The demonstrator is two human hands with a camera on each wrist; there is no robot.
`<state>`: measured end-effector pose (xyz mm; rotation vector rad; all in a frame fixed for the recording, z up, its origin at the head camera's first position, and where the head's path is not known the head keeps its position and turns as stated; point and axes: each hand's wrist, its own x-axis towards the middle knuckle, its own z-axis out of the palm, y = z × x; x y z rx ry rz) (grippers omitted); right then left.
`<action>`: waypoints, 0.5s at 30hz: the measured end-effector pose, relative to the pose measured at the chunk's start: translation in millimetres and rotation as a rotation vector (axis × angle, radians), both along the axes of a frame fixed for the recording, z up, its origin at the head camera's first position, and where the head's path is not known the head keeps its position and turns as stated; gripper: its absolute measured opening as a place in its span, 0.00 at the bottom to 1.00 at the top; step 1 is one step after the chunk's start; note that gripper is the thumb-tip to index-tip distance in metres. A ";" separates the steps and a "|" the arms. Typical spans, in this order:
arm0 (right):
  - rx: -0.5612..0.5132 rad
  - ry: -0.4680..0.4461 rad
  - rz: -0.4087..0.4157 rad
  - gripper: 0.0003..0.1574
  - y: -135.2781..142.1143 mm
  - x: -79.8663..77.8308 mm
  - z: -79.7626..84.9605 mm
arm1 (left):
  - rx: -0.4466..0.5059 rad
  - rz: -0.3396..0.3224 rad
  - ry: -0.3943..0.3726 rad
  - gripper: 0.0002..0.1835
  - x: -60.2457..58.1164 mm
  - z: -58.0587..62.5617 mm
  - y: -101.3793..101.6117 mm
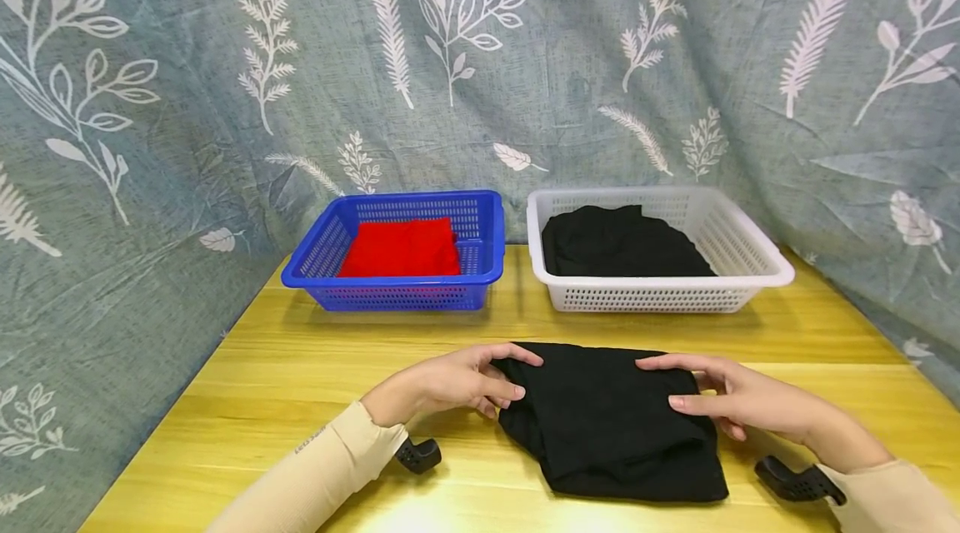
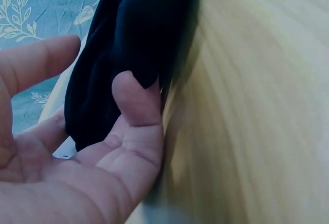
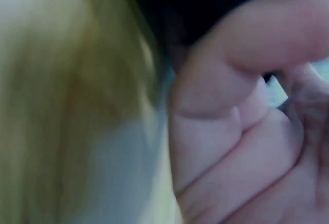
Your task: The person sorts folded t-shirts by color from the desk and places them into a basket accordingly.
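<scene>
A folded black cloth garment (image 1: 615, 416) lies on the wooden table in front of me, its lower layers showing along the near edge. At its left side my left hand (image 1: 468, 383) grips the edge, thumb and index finger over the top and the other fingers curled at the underside. In the left wrist view the dark fabric (image 2: 139, 34) drapes over a fingertip. My right hand (image 1: 738, 400) holds the opposite side in much the same way. The right wrist view is blurred, with curled fingers (image 3: 221, 100) against the dark cloth.
Behind the garment, a blue basket (image 1: 397, 293) with a folded red cloth (image 1: 405, 250) stands at the left. A white basket (image 1: 652, 297) to its right contains black cloth (image 1: 615, 241). A patterned curtain (image 1: 465, 141) hangs behind the wooden table (image 1: 300, 383).
</scene>
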<state>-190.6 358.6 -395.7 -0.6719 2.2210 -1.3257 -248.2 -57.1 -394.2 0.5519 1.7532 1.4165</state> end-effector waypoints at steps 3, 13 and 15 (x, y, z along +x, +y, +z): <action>-0.024 -0.016 0.022 0.36 -2.2 0.0 -4.1 | 0.002 -0.002 0.007 0.29 1.1 -2.3 2.3; -0.029 -0.032 0.004 0.33 -3.6 -1.0 -7.7 | -0.052 0.051 0.169 0.23 9.6 -6.3 11.5; -0.033 -0.032 -0.002 0.31 -4.7 -1.9 -7.9 | -0.064 0.070 0.189 0.20 10.8 -6.3 12.7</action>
